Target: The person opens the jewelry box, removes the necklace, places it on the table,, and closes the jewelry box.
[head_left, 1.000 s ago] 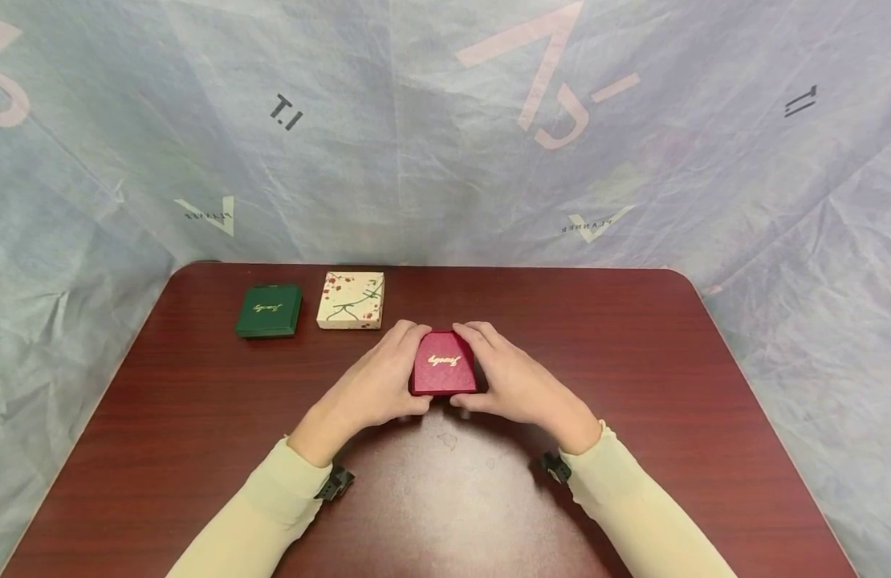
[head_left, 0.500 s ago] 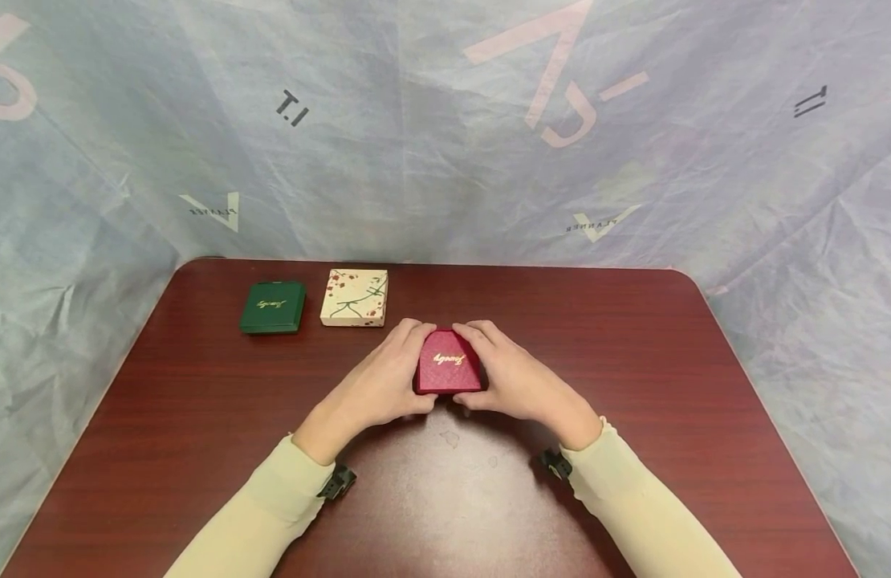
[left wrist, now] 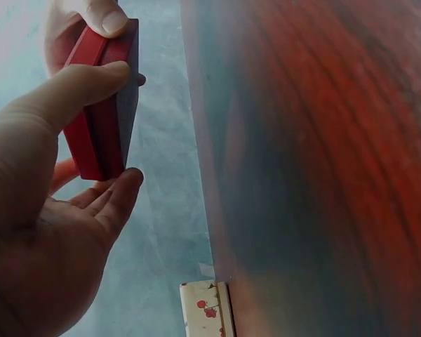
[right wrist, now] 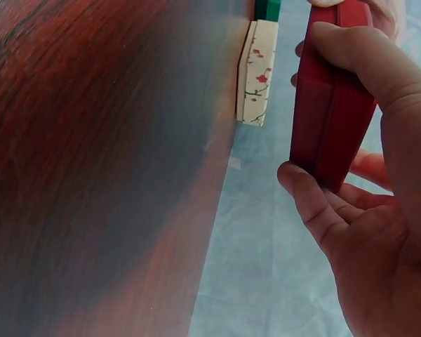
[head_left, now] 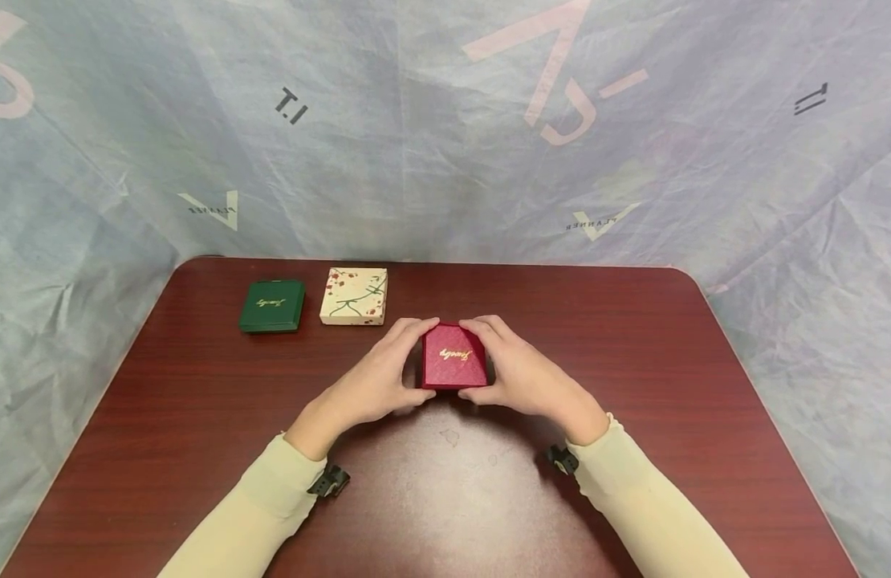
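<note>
A red jewelry box (head_left: 454,358) with gold lettering on its lid is held between both hands over the middle of the table. My left hand (head_left: 373,379) grips its left side, thumb on the near edge and fingers on the far edge; a gap shows between palm and box. Likewise, my right hand (head_left: 528,379) holds the right side by its near and far edges. In the left wrist view the red box (left wrist: 91,133) is closed and raised off the tabletop. The right wrist view also shows the red box (right wrist: 330,119) with a seam round its side.
A green jewelry box (head_left: 272,307) and a cream box with a floral print (head_left: 355,297) lie side by side at the back left of the dark red wooden table (head_left: 633,345). Grey printed fabric (head_left: 431,160) hangs around the table.
Both hands and the red box have shifted slightly right and away from me. The left palm now stands farther from the box's side. The other boxes stay on the table.
</note>
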The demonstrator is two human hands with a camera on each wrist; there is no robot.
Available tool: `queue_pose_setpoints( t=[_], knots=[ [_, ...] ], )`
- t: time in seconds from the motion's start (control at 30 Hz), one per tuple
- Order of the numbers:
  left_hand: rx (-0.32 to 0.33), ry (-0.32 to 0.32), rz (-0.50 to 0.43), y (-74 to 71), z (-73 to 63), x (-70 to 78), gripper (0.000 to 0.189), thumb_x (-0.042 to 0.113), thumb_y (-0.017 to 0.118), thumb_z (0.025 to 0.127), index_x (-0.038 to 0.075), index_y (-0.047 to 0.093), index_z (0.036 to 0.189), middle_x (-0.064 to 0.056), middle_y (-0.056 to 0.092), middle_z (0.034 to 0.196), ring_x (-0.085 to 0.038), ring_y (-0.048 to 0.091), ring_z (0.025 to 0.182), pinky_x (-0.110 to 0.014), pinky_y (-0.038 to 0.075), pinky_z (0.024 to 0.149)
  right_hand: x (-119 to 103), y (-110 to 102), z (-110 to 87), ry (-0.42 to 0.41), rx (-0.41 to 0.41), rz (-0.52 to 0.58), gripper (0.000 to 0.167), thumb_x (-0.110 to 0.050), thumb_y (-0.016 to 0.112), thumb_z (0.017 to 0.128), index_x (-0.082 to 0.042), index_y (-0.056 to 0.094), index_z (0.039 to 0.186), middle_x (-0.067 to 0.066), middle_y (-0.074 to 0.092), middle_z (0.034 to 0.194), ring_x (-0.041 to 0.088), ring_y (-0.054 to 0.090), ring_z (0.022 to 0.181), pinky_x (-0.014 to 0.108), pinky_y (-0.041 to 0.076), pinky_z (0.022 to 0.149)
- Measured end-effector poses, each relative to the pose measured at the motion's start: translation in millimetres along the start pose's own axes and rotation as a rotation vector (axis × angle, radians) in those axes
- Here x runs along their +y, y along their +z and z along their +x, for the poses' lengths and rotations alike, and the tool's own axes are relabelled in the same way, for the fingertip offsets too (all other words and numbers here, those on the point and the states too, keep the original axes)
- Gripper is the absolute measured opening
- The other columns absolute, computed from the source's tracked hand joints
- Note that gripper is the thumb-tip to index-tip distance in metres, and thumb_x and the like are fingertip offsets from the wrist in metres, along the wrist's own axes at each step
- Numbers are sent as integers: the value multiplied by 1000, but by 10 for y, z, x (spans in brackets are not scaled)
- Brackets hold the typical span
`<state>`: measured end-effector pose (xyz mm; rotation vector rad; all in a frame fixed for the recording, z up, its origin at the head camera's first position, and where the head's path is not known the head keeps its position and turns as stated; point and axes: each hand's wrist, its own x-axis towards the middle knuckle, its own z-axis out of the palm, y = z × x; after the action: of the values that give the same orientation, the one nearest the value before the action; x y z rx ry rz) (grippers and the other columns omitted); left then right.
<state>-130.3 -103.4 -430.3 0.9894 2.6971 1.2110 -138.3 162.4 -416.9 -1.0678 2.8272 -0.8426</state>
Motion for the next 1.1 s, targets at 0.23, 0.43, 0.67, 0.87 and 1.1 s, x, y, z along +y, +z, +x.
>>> queue_pose_setpoints(
  t=[0.23,0.43,0.67,0.87,1.1],
  knots=[
    [1,2,-38,-5,-25,1,99,14,97,79,5,40,160,-9,49,149,-22,52,135,-42,44,115,5,-15,-19,9,-19,11,100,-34,97,78,-3,44,156,11,48,147,23,57,126,39,54,105],
    [-9,-9,-63,6,-39,5,98,15,96,80,8,40,160,-7,48,149,-20,54,130,-41,47,112,-1,-18,-18,16,-34,8,107,-42,97,77,-2,41,159,11,47,148,22,58,124,40,54,104],
    [-19,-19,-105,15,-36,26,99,11,95,80,6,37,160,-10,47,148,-22,57,124,-45,50,108,12,-8,-9,-2,-22,1,98,-43,97,76,-3,48,153,8,50,142,19,58,121,38,54,102],
    [-14,-20,-119,25,-40,19,100,7,95,79,6,36,160,-11,48,147,-22,60,120,-43,53,105,17,-17,2,-5,-26,5,96,-43,95,77,-5,49,152,6,50,142,18,58,120,37,54,102],
    [-5,-5,-111,27,-40,17,101,6,95,79,6,35,160,-12,48,146,-23,60,120,-44,53,105,35,-23,7,-2,-33,14,95,-44,95,77,-7,49,152,6,51,143,17,59,119,37,55,101]
  ],
)
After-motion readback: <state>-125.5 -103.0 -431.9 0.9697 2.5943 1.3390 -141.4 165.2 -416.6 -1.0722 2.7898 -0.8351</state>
